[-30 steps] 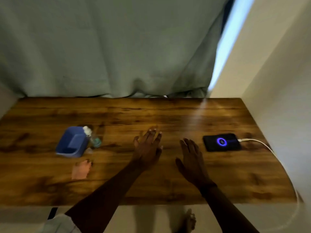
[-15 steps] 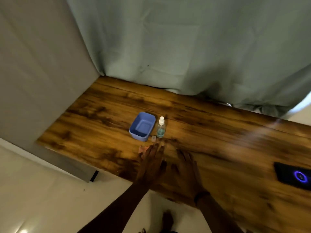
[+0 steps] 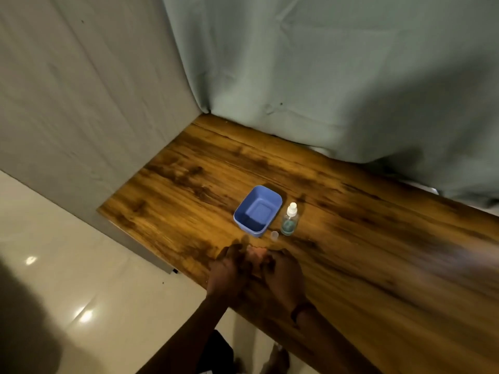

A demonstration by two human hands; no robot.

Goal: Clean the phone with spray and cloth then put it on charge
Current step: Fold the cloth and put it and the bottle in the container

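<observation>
1. The tabletop [image 3: 351, 238] I'm working over is wood-grain, amber with dark smoky streaks and a straight front edge. A soft grey-green curtain [image 3: 324, 76] hangs in folds behind it, and glossy pale floor [image 3: 67, 265] tiles lie below.
2. The cloth [image 3: 256, 253] is a small, soft, pale pink lump on the tabletop near the front edge, showing between my two hands.
3. My left hand [image 3: 225, 271] and right hand [image 3: 285, 275] sit side by side at the cloth, knuckles up. The fingers [image 3: 235, 249] are drawn close at it, but blur stops me telling whether they pinch or only press.
4. Just beyond the fingers stands a tiny clear cap [image 3: 274, 235].
5. Beyond it, slightly right, the bottle [image 3: 289, 220] stands upright. It is clear rounded plastic with a white nozzle and teal liquid low inside.
6. Just left of the bottle, beyond the fingers, sits a smooth blue plastic tub [image 3: 243, 225], rectangular with rounded corners and an open top.
</observation>
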